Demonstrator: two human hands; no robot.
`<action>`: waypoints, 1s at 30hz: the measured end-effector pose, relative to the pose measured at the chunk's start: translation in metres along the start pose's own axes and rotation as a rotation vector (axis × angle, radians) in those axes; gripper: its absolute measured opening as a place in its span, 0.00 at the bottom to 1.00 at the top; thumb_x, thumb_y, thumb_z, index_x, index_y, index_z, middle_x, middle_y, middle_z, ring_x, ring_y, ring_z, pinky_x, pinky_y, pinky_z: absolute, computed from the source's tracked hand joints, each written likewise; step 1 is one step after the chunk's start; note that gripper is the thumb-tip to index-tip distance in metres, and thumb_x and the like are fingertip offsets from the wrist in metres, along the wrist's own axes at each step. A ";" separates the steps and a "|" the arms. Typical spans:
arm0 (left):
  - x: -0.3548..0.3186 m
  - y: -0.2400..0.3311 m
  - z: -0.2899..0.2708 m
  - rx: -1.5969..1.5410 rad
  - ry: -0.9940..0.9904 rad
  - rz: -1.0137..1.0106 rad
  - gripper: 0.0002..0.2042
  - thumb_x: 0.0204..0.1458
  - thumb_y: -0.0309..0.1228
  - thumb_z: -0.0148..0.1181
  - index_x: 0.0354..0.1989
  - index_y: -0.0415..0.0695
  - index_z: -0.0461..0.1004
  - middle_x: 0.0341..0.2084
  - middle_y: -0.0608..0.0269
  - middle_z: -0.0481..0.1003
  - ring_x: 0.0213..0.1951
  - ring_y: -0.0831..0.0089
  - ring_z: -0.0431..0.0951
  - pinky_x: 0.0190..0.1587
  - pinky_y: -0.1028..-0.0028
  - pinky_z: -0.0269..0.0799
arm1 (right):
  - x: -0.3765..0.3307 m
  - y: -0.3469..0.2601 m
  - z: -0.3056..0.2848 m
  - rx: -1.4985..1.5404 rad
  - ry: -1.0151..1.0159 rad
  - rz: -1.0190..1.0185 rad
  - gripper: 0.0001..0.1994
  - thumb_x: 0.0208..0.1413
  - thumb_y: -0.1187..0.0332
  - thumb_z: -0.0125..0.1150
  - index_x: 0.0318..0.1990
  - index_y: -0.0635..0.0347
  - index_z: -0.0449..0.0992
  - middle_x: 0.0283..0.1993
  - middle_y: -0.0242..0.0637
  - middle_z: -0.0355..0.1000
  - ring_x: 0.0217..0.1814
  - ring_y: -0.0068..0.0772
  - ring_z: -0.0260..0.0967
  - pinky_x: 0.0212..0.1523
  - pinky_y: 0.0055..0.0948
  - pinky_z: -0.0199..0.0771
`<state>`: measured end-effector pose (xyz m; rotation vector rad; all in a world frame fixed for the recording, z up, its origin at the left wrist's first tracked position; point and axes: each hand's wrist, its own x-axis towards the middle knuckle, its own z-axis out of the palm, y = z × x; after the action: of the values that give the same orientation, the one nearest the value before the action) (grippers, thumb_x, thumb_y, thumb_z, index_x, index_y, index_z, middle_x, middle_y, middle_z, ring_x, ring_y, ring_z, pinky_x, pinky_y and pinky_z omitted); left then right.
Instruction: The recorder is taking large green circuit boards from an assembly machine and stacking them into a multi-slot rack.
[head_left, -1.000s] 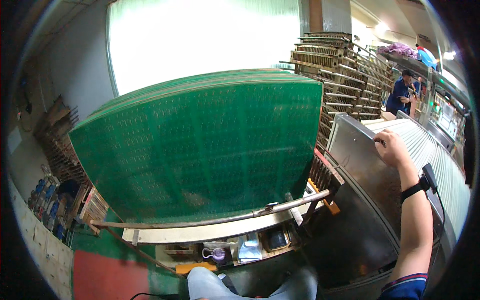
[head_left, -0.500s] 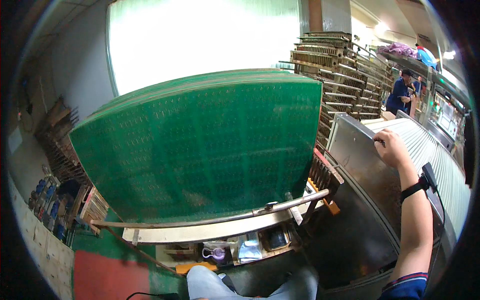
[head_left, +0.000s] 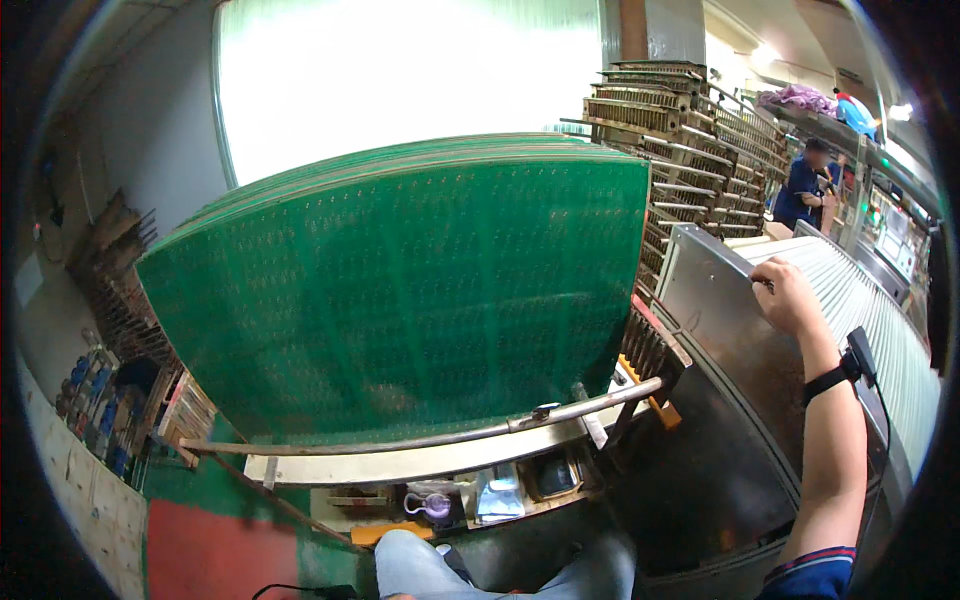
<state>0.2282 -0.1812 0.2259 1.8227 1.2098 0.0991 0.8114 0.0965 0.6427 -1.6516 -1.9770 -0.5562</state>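
Right hand (head_left: 788, 297) was closed over the upper edge of the metal casing (head_left: 708, 285), right of frame. Left hand's grip could not be determined. Green panels (head_left: 400, 300) stood mid-frame.

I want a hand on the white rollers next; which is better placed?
Right, most likely: the right hand is curled at the upper edge of the metal side panel, close beside the white rollers. The left hand can't be clearly made out.
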 end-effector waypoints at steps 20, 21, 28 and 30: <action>-0.005 0.018 -0.008 -0.086 0.028 -0.047 0.21 0.60 0.42 0.56 0.20 0.38 0.76 0.16 0.45 0.73 0.18 0.59 0.75 0.27 0.61 0.68 | -0.002 0.002 0.001 -0.018 0.004 -0.013 0.10 0.50 0.69 0.59 0.37 0.65 0.80 0.39 0.51 0.75 0.46 0.55 0.72 0.50 0.43 0.71; -0.005 0.009 -0.003 -0.073 0.034 -0.037 0.21 0.60 0.42 0.56 0.21 0.38 0.76 0.16 0.46 0.73 0.18 0.60 0.75 0.27 0.61 0.69 | 0.000 -0.001 -0.001 -0.017 -0.009 0.001 0.10 0.50 0.69 0.58 0.36 0.65 0.80 0.40 0.50 0.75 0.47 0.54 0.72 0.51 0.42 0.71; 0.000 -0.006 0.005 -0.052 0.017 -0.033 0.20 0.60 0.42 0.55 0.23 0.38 0.78 0.18 0.47 0.75 0.20 0.59 0.77 0.28 0.62 0.70 | 0.001 0.003 0.001 -0.016 -0.008 -0.019 0.09 0.49 0.69 0.58 0.36 0.65 0.79 0.38 0.50 0.74 0.46 0.55 0.71 0.51 0.43 0.71; 0.000 -0.005 0.005 -0.039 0.014 -0.061 0.20 0.60 0.43 0.55 0.24 0.39 0.79 0.18 0.46 0.75 0.20 0.58 0.77 0.29 0.61 0.71 | 0.001 0.003 0.001 -0.013 0.004 -0.025 0.09 0.49 0.69 0.58 0.35 0.64 0.79 0.38 0.50 0.74 0.46 0.55 0.71 0.50 0.43 0.71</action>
<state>0.2274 -0.1840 0.2200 1.7525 1.2631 0.1004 0.8142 0.0987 0.6428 -1.6350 -1.9973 -0.5825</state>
